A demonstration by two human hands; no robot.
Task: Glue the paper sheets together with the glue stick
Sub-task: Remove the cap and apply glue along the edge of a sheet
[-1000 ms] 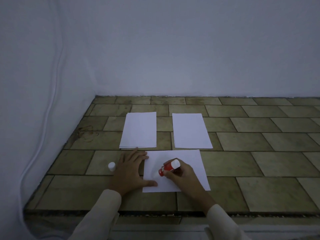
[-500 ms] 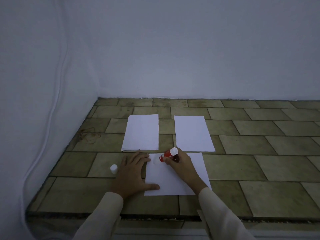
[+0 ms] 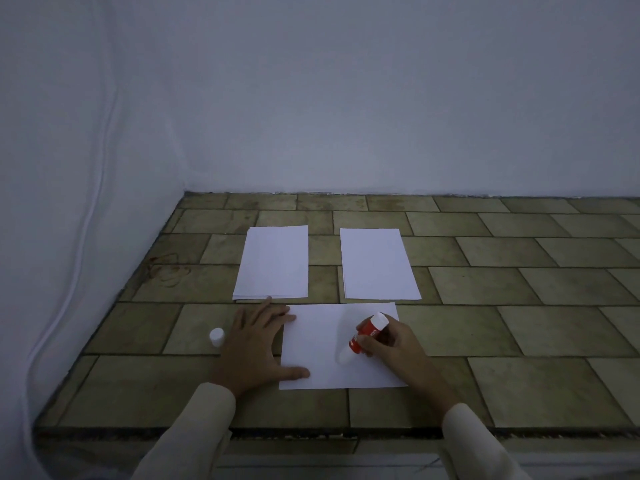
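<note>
1. The glue stick (image 3: 367, 333), red with a white end pointing up and away, is tilted, its lower end down on the nearest paper sheet (image 3: 322, 344); the tip itself is blurred.
2. The right hand (image 3: 393, 344) holds it, the fingers (image 3: 367, 340) curled and pinching the red barrel from the right side.
3. That nearest paper sheet lies landscape on the tiled surface (image 3: 519, 327), close to the front edge.
4. The left hand (image 3: 254, 344) lies flat with palm down, fingers (image 3: 277, 315) spread; the fingertips and the thumb rest on the sheet's left edge, the palm on the tiles beside it.
5. A small white cap (image 3: 217, 337) stands upright on the tiles just left of the left hand, apart from the paper.
6. Beyond the hands lie two more lots of paper, side by side and apart: the left stack (image 3: 273, 263), whose near edge shows several layers, and the right stack (image 3: 375, 265).
7. The near edge of the left stack sits just beside the left fingertips.
8. Pale sleeves (image 3: 194, 431) cover both forearms.
9. A white wall (image 3: 346, 98) rises behind the surface, and a thin white cable (image 3: 90, 216) runs down the left wall.
</note>
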